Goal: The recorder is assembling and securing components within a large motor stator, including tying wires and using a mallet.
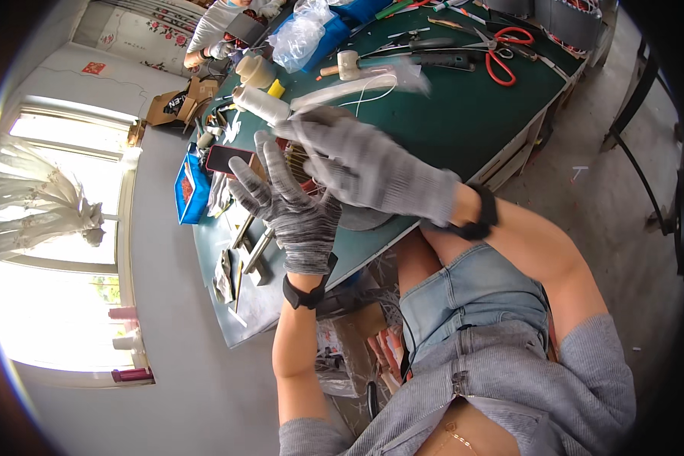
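Observation:
My left hand (300,216) wears a grey knitted glove, its fingers spread and stretched out. To its right, my gloved right hand (372,171) reaches across, smeared by motion, so its finger pose is unclear. Between and behind the hands sits a partly covered round object; copper-coloured strands (296,159) show between the fingers, and a grey curved edge (365,218) shows below the right wrist. A blurred pale strip (342,91) lies just beyond the right fingers; whether they touch it I cannot tell. A spool of white thread (262,104) is beside the fingertips.
On the green table (479,114) are a phone (230,159), a mallet (349,65), red-handled scissors (509,57) and metal bars (258,251). A blue bin (192,190) stands at the left edge. Across the table is another person (216,30); dark wound cores (566,23) sit far right.

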Demonstrator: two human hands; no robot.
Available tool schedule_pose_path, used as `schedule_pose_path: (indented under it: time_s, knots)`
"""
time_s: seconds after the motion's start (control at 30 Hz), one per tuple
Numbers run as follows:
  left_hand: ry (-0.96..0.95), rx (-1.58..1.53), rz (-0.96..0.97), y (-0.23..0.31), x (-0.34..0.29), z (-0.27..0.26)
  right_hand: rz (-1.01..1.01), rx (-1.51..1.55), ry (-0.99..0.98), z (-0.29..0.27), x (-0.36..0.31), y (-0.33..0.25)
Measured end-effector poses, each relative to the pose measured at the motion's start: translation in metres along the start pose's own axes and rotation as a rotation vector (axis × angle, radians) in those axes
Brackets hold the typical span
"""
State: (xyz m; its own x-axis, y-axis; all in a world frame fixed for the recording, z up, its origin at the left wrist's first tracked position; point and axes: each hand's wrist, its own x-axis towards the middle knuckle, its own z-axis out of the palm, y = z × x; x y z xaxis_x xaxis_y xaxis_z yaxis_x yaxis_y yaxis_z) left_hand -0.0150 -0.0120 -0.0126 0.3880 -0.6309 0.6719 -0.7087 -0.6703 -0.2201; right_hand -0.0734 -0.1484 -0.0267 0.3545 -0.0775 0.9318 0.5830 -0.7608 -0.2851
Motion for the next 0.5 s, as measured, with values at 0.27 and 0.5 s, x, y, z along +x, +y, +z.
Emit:
schedule_pose_path:
  time_s: [0.27,0.5]
  knots:
    - [-0.076,-0.609,-0.109,0.009,-0.015,0.020,0.344,0.313,-0.245,-0.048,-0.063,-0.017]
    - [-0.070,-0.837,-0.200,-0.003,-0.012,0.024,-0.286,-0.580,-0.487,-0.070,-0.043,-0.003]
